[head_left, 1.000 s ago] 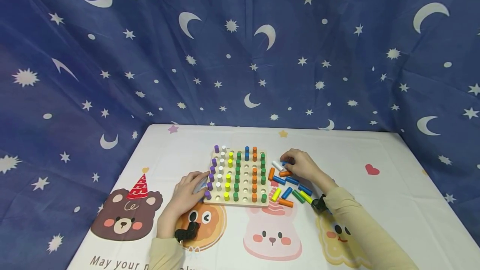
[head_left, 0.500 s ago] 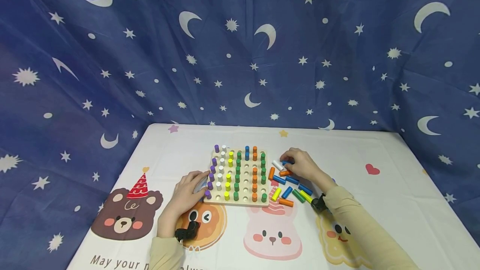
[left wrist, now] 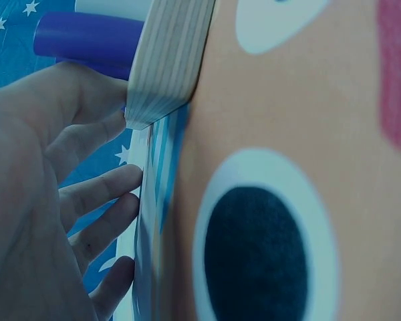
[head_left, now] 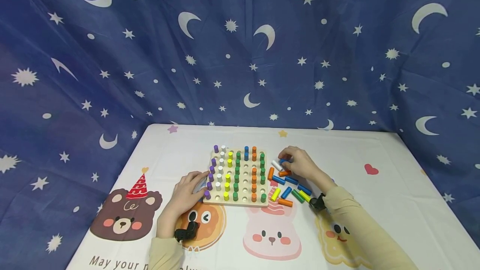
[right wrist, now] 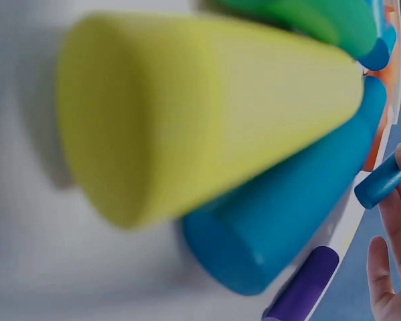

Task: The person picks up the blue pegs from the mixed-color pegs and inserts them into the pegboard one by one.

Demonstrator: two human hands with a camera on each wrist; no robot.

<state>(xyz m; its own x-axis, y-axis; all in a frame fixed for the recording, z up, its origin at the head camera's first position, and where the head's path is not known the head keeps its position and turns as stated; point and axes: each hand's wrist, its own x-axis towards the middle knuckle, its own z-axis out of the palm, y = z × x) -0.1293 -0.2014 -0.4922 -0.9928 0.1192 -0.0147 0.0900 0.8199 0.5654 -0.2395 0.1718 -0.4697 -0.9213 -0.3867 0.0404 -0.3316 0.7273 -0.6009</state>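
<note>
A wooden pegboard (head_left: 236, 204) bears upright pegs in purple, white, yellow, green, blue and orange columns, with some bare holes. At its left edge rests my left hand (head_left: 186, 191); in the left wrist view the thumb and fingers of that hand (left wrist: 60, 174) touch the board's corner (left wrist: 167, 67) beside a purple peg (left wrist: 87, 41), the other fingers spread. Right of the board, my right hand (head_left: 301, 163) is over the loose pegs. The right wrist view shows that hand (right wrist: 397, 247) pinching a blue peg (right wrist: 379, 182) between thumb and fingers.
Loose pegs lie between the board and my right forearm: a white one (head_left: 276, 165), orange ones (head_left: 285, 202), a green one (head_left: 298, 196), yellow and blue ones. A purple peg (right wrist: 304, 284) lies near my right wrist. A starry blue curtain hangs behind the table.
My right hand has shifted very slightly left and up, the blue peg at its fingertips. My left hand stays at the board's edge.
</note>
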